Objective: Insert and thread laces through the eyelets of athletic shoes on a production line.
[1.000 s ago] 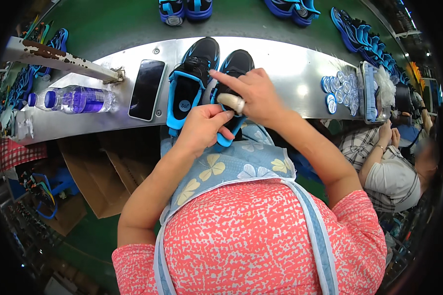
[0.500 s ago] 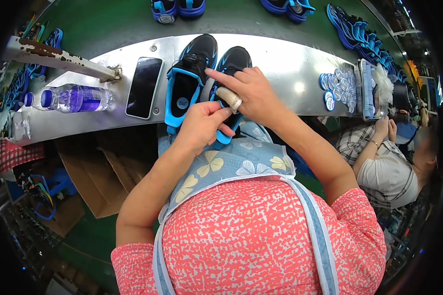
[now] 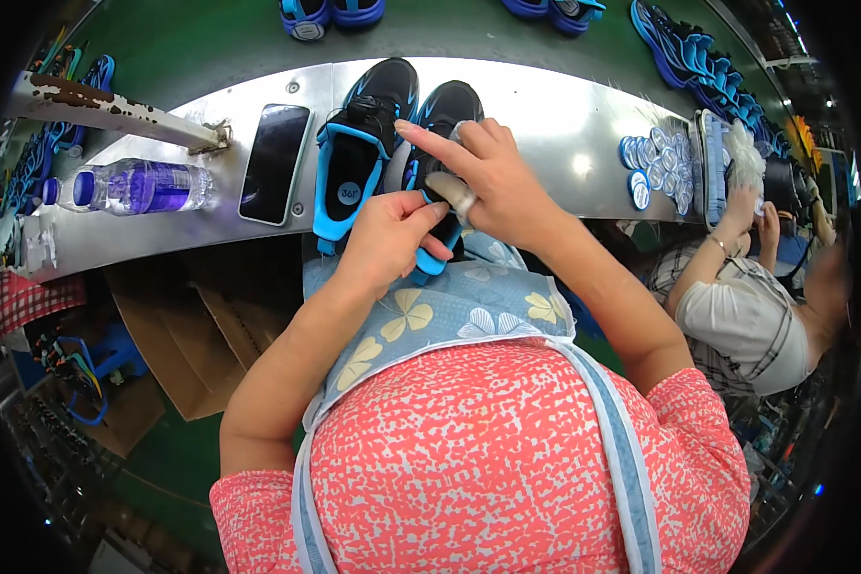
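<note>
Two black and bright-blue sneakers (image 3: 335,191) lie side by side on the metal bench, toes pointing away and heels by my apron. My left hand (image 3: 392,234) is at the opening of the right-hand sneaker (image 3: 452,103), thumb and fingers pinched together; what they grip is hidden. Over the same shoe, my right hand (image 3: 497,182) has its index finger stretched toward the laces and its other fingers curled. A pale finger cover (image 3: 450,194) is on its thumb, close to my left fingertips. Whatever lies under these fingers is hidden too.
Left of the shoes are a dark-screened phone (image 3: 275,165) and clear bottles (image 3: 143,187) with purple labels. Round stickers (image 3: 658,165) and a tray (image 3: 713,172) are to the right. Another person (image 3: 746,316) sits there. More shoes (image 3: 330,13) stand on the green surface beyond.
The covered thumb of my right hand has shifted slightly at the shoe opening. The view has shifted a little. On the right, the other person's hands have risen toward the clear plastic bag.
</note>
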{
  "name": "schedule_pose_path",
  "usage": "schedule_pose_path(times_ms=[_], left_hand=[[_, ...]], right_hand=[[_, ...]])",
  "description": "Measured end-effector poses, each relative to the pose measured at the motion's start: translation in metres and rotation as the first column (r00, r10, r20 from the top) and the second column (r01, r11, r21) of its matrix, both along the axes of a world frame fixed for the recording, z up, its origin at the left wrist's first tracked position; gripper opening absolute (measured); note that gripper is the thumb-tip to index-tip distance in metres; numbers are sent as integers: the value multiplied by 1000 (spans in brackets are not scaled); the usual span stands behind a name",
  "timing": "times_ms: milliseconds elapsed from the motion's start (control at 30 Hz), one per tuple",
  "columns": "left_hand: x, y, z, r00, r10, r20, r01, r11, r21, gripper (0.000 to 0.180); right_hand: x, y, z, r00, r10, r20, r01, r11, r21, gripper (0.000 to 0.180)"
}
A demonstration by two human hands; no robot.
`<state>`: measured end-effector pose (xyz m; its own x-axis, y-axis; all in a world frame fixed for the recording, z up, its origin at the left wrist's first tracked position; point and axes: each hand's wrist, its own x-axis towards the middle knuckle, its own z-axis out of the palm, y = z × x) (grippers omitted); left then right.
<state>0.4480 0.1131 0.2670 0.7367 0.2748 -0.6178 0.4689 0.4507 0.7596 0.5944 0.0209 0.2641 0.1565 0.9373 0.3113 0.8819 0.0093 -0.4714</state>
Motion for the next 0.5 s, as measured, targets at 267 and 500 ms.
schedule_pose_path(times_ms=[267,500], left_hand=[[-4,4,2,999,-29,21,30,999,-37,19],[-1,5,0,998,-68,-6,68,997,-21,20]], right_hand=[[16,-17,8,968,71,-242,-93,992,-81,55],[-6,-15,-12,976,-161,-146,169,984,46,26]])
